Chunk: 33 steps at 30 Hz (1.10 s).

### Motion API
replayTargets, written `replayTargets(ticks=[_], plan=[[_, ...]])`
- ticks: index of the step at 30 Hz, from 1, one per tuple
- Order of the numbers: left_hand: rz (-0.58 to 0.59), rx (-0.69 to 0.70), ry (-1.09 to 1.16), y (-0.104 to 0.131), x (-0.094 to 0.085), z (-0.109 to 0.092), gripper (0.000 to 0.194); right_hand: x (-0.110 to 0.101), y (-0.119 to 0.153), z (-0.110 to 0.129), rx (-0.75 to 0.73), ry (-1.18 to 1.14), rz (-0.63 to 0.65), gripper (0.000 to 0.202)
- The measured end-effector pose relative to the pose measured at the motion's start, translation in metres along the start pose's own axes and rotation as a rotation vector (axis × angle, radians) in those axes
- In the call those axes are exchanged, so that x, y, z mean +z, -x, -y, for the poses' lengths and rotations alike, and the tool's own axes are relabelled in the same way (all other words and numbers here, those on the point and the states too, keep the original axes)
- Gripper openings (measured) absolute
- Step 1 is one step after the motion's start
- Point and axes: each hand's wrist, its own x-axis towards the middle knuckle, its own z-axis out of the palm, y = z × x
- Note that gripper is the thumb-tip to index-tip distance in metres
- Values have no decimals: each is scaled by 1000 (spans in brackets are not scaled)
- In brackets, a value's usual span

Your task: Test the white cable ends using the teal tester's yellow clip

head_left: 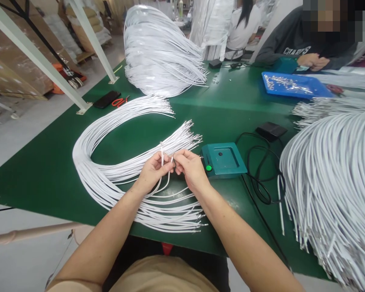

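My left hand (155, 169) pinches a white cable (162, 155) whose end stands up above the fingers. Close beside it, my right hand (187, 165) has its fingers pressed together at another white cable end (172, 159); what exactly lies between those fingertips is too small to make out. Both cables loop down below the hands. Under and around them a bundle of white cables (85, 156) lies curved in a U on the green table. Just right of my right hand sits a teal device (225, 160) with a green button (209, 168).
Large white cable bundles stand at the back (161, 48) and right (331, 174). A black cord (258, 194) coils by a black box (271, 130). A blue tray (292, 85) of small parts lies before a person in a dark sweater. A phone (107, 99) and orange-handled tool (119, 102) lie left.
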Motion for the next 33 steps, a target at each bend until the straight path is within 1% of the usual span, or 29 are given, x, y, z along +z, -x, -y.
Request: replayTargets(ticks=[4, 7, 10, 12, 15, 17, 19, 20, 21, 22, 23, 26, 30, 33], plan=[[-22, 31, -21, -1, -1, 0, 26, 1, 1, -2, 13, -1, 10, 11], [-46, 26, -28, -1, -2, -1, 29, 1, 1, -3, 5, 15, -10, 11], [-46, 23, -27, -1, -2, -1, 31, 2, 0, -3, 1, 26, -13, 9], [-30, 14, -21, -1, -2, -1, 31, 2, 0, -3, 47, -49, 15, 14], [-5, -7, -20, 0, -3, -1, 30, 2, -1, -4, 152, -214, 92, 26], [2, -8, -26, 1, -3, -1, 30, 1, -1, -5, 186, -233, 119, 23], [0, 4, -34, 0, -3, -2, 31, 0, -1, -3, 165, -188, 122, 4], [-2, 11, -39, 0, -2, -2, 32, 0, -1, -2, 137, -159, 125, 8], [-1, 16, -45, 0, -2, -3, 33, 0, -1, -1, 102, -128, 131, 19], [4, 19, -50, 0, -2, -3, 33, 0, -1, 1, 67, -93, 141, 26], [13, 20, -56, 0, -1, -3, 33, 0, -1, 2, 38, -55, 153, 26], [38, 26, -68, 1, 0, -3, 31, 1, -1, 3, -9, 46, 156, 10], [23, 43, -63, 1, -3, -2, 31, -3, -2, -1, 2, 22, 124, 15], [1, 47, -78, 0, -6, -1, 31, -6, -3, -3, 42, -22, 143, 21]])
